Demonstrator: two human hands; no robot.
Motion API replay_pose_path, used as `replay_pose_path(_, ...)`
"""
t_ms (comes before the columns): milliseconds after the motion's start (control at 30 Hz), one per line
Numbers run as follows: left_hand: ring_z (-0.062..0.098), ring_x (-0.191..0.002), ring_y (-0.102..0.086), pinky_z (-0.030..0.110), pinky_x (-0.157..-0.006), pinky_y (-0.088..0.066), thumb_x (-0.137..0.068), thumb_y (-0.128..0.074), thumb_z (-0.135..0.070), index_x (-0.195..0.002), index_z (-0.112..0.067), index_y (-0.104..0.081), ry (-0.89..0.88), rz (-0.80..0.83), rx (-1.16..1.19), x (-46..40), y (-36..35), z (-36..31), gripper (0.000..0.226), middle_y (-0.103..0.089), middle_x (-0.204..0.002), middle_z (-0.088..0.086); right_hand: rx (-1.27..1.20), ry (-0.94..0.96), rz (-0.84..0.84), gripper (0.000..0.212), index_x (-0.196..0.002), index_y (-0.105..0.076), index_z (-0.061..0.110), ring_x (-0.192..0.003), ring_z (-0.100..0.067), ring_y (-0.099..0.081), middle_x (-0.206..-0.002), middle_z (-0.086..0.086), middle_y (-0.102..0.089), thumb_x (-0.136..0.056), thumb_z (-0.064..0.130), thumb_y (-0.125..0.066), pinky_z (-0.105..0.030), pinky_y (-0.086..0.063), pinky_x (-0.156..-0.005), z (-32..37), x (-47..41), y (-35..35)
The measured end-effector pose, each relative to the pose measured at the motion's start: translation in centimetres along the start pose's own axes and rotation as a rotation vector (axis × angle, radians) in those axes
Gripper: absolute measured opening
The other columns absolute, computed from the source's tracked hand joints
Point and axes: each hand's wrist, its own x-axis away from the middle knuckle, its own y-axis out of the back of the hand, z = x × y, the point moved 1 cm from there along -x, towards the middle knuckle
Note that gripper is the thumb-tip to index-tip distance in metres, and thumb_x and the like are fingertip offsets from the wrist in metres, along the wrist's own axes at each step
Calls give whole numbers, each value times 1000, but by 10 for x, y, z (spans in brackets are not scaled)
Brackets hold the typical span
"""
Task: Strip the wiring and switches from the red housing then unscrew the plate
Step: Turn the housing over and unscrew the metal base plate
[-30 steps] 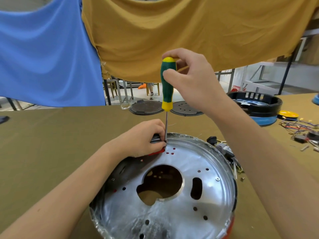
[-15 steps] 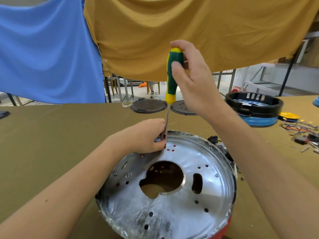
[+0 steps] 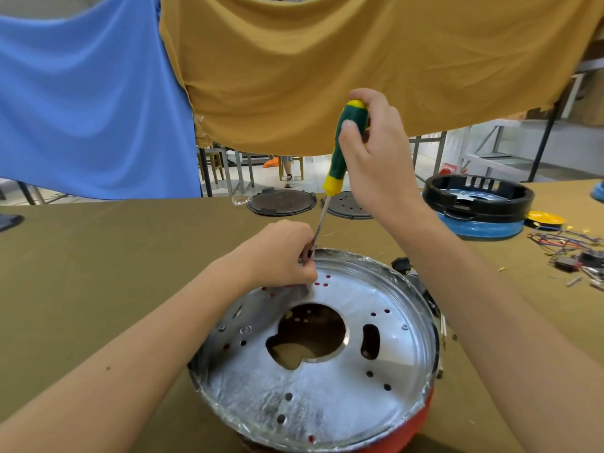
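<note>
The red housing [image 3: 415, 423] sits on the table in front of me, its round silver plate [image 3: 333, 387] facing up with a large centre hole and several small holes. My right hand [image 3: 376, 155] grips the green and yellow screwdriver [image 3: 343, 142] by the handle, shaft slanting down to the plate's far-left rim. My left hand [image 3: 281, 256] rests on that rim with fingers curled around the shaft tip and a small dark part there; the tip itself is hidden.
Loose wires and switches [image 3: 575, 250] lie at the right. A black ring on a blue base [image 3: 477, 204] stands at the back right, two dark round lids [image 3: 281, 202] at the back. Blue and mustard cloths hang beyond the olive table [image 3: 98, 273].
The screwdriver handle has tilted to the right and my right hand shifted slightly right and down. My left hand stays at the rim.
</note>
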Motion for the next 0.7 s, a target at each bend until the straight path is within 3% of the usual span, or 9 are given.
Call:
replay_pose_path(100, 12, -104, -65, 34, -92, -54, -79, -71, -24, -69, -16, -67, 44, -48, 170, 2, 16, 1, 13, -68, -110, -10, -167, -88, -112, 34, -136, -44, 12, -82, -3, -56, -111, -6, -42, -102, 12, -37, -15, -49, -72, 0, -2, 4)
replay_pose_path(167, 5, -108, -62, 35, -99, -50, -79, -72, -24, -66, -20, -69, 93, -30, 259, 6, 28, 3, 14, -66, -110, -20, -284, -154, -146, 33, -132, -44, 17, -83, -21, -63, -109, -3, -40, -101, 10, -35, -29, -56, -73, 0, -3, 8)
replay_pose_path(300, -6, -99, -65, 33, -97, -51, -79, -73, -18, -67, -20, -73, 153, -24, 467, 25, 40, 7, 12, -70, -101, -27, -487, -234, -266, 31, -109, -51, 24, -62, -9, -57, -113, -16, -45, -97, 5, -30, -32, -55, -64, 1, -3, 15)
replay_pose_path(400, -6, -95, -67, 28, -94, -52, -83, -72, -13, -73, -14, -75, 163, -70, 552, 44, 38, 13, 11, -73, -100, -25, -582, -236, -370, 29, -99, -52, 23, -59, -10, -52, -109, -18, -46, -93, 4, -31, -31, -50, -63, 2, -4, 20)
replay_pose_path(500, 5, -98, -70, 27, -88, -51, -89, -69, -10, -74, -14, -76, 152, -139, 746, 58, 28, 20, 17, -75, -106, -16, -532, -173, -303, 19, -93, -51, 23, -63, -19, -51, -100, -14, -47, -96, 8, -41, -37, -47, -61, 4, 0, 19)
replay_pose_path(567, 9, -97, -71, 24, -83, -53, -91, -68, -8, -73, -18, -77, 145, -155, 818, 63, 22, 23, 22, -75, -107, -12, -367, -8, -186, 16, -90, -50, 26, -70, -27, -50, -87, -5, -49, -98, 12, -50, -41, -45, -62, 8, 4, 13)
replay_pose_path(600, 10, -97, -72, 23, -81, -54, -91, -67, -7, -74, -18, -77, 144, -163, 840, 65, 20, 24, 23, -76, -107, -11, -293, 87, -120, 16, -90, -51, 25, -70, -21, -50, -81, 1, -48, -99, 12, -52, -38, -43, -63, 10, 8, 8)
replay_pose_path(700, 13, -96, -72, 21, -78, -56, -91, -68, -10, -75, -18, -78, 137, -214, 919, 68, 16, 28, 21, -76, -108, -7, -194, 292, 48, 10, -108, -57, 10, -65, 1, -48, -81, 16, -47, -98, 9, -56, -10, -37, -65, 19, 21, -6)
